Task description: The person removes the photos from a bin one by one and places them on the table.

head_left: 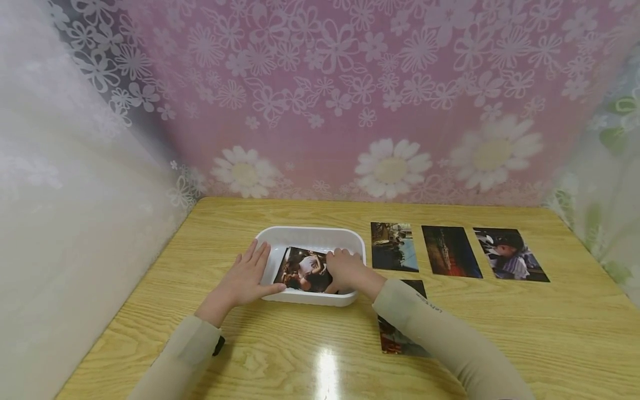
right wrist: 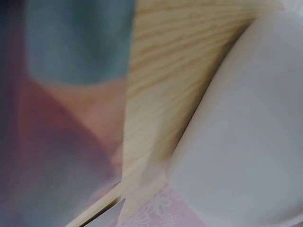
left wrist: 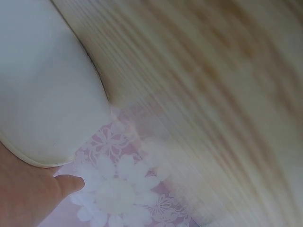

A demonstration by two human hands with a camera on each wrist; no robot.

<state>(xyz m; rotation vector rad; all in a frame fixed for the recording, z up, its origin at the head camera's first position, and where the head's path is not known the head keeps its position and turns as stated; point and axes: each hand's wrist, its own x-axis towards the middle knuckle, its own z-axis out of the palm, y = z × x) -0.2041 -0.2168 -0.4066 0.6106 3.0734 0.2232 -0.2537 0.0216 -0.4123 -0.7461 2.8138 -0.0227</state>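
A white plastic tray (head_left: 310, 298) stands on the table with a photo print (head_left: 302, 268) lying inside it. My left hand (head_left: 245, 279) rests on the tray's left rim with its fingers spread and fairly straight, thumb over the front rim. In the left wrist view, that hand (left wrist: 28, 194) shows at the lower left beneath the tray wall (left wrist: 47, 90). My right hand (head_left: 348, 271) reaches over the right rim, its curled fingers and thumb pinching the right end of the print. The right wrist view shows the tray's outer wall (right wrist: 246, 127) but no fingers.
Right of the tray, three photos lie in a row: a waterside scene (head_left: 394, 247), a dark one (head_left: 451, 251) and a person in a cap (head_left: 511, 254). Another photo (head_left: 395, 338) lies nearer, partly under the right forearm. Flowered cloth (head_left: 320, 111) hangs behind the wooden table (head_left: 270, 350).
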